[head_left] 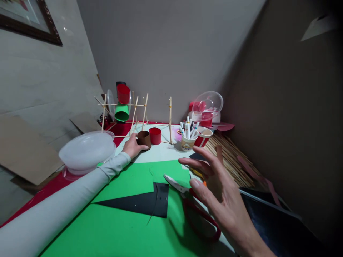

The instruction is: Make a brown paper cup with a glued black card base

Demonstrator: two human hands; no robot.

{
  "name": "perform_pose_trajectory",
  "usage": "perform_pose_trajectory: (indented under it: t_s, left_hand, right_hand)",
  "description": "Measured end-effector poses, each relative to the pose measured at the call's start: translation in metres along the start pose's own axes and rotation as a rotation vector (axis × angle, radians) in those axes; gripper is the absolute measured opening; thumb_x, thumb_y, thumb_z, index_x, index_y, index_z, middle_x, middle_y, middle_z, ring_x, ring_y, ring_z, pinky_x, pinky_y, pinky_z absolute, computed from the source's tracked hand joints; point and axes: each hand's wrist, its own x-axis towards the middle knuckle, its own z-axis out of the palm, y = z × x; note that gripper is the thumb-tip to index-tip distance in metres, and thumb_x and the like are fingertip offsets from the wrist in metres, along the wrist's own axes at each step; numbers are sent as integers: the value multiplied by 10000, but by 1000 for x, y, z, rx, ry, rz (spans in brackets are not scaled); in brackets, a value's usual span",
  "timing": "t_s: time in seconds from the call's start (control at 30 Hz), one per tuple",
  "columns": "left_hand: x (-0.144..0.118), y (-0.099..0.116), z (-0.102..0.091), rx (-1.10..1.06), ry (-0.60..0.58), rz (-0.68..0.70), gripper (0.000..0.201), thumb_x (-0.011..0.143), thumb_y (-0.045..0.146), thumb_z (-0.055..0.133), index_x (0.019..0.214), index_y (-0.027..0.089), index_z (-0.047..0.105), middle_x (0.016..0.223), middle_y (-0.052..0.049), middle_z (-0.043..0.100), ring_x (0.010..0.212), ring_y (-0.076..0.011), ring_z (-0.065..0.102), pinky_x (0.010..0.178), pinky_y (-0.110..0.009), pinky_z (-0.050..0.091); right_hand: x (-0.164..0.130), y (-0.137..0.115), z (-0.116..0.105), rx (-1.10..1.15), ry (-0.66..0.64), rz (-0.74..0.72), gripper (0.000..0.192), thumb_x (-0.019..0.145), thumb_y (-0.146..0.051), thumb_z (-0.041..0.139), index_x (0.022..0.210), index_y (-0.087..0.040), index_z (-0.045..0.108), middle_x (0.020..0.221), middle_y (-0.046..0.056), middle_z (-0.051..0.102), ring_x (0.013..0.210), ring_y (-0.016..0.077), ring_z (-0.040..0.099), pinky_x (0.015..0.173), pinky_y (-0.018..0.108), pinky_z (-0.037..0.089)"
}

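My left hand [133, 146] reaches to the back of the table, its fingers closed around a brown paper ring [144, 140]. Right beside that stands a red paper ring [155, 136]. Over the front right, my right hand [214, 178] hovers with fingers apart and nothing in it. Below it lie scissors [184, 194] with red handles, partly hidden by the hand. A green sheet [120, 228] covers the near table, and a black paper piece [150, 203] with a long pointed end rests on it.
Behind stands a wooden stick frame [146, 107] carrying a green ring [122, 112] and a red ring [123, 93]. A cup of markers [188, 142] is at the back right, near bundled sticks [230, 157]. A clear plastic tub [87, 151] sits left.
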Motion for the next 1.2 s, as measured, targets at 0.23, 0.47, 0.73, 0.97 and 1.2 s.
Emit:
perform_pose_trajectory:
  t_s: [0.23,0.47,0.73,0.97,1.2]
  left_hand:
    - [-16,11,-22,97,-42,20,372,957,356,660,1277,173,613,1279,-106,654,1092,-257,670,921,-482,584]
    - [-64,28,-81,122,14,169,313,934,346,684,1189,165,657,1199,-89,693,1086,-251,667,969,-498,543]
    - [-115,22,-95,-2,-98,222,352,807,485,626,936,189,765,990,-83,799,954,-285,718,899,-407,532]
    - [-138,16,-80,-50,-256,265,232,881,373,628,923,179,747,976,-69,780,921,-234,704,897,-428,528]
    - [-146,20,-72,-79,-357,302,211,954,367,658,932,162,704,972,-43,732,946,-206,687,927,-447,546]
  right_hand:
    - [8,1,-15,-202,-48,-103,325,971,-317,592,1285,-235,591,1115,47,787,1064,181,739,900,291,561]
    - [4,14,-29,-891,-395,-77,104,958,-190,581,956,-170,683,868,72,743,727,226,699,623,329,507]
    - [-20,28,-15,-1124,-422,-116,118,890,-100,601,965,-122,689,956,150,701,912,318,637,760,415,495]
    - [-22,40,-16,-1225,-383,-211,157,872,-65,599,976,-146,685,952,131,705,859,269,589,718,378,431]
    - [-16,52,-14,-1250,-304,-335,121,850,-112,649,755,-186,631,772,79,685,750,235,592,661,354,417]
